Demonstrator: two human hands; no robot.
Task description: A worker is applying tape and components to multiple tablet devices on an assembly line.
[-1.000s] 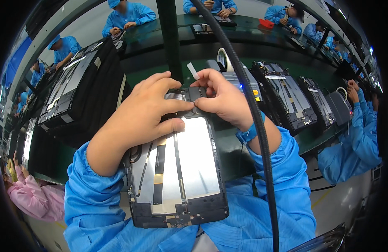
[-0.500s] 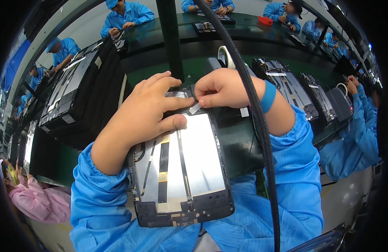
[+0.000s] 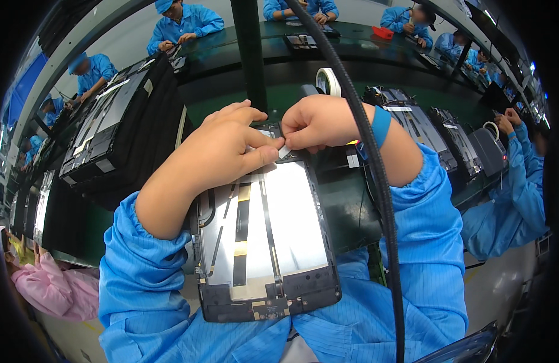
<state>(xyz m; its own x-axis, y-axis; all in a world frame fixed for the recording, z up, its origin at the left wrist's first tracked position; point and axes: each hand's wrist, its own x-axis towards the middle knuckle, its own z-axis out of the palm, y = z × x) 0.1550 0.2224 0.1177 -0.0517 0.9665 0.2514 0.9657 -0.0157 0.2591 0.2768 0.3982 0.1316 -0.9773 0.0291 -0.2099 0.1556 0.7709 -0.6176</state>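
Observation:
An opened tablet body (image 3: 264,242), black-framed with a shiny metal back plate, lies lengthwise in front of me over the green bench edge. My left hand (image 3: 222,148) rests flat on its far end, thumb pressing near the top edge. My right hand (image 3: 318,121) is curled beside it, fingertips pinching a small pale strip (image 3: 284,150) at the tablet's top edge. Both hands meet there and hide that end of the tablet.
A thick black cable (image 3: 376,181) hangs down across my right forearm. Stacked black tablet trays (image 3: 119,127) stand at left, more tablet bodies (image 3: 424,130) at right. A tape roll (image 3: 328,80) sits behind. Other blue-coated people work around the bench.
My right forearm has lifted and swung outward, baring the wrist band. The tablet has slid slightly toward me. Both hands stay at its top edge.

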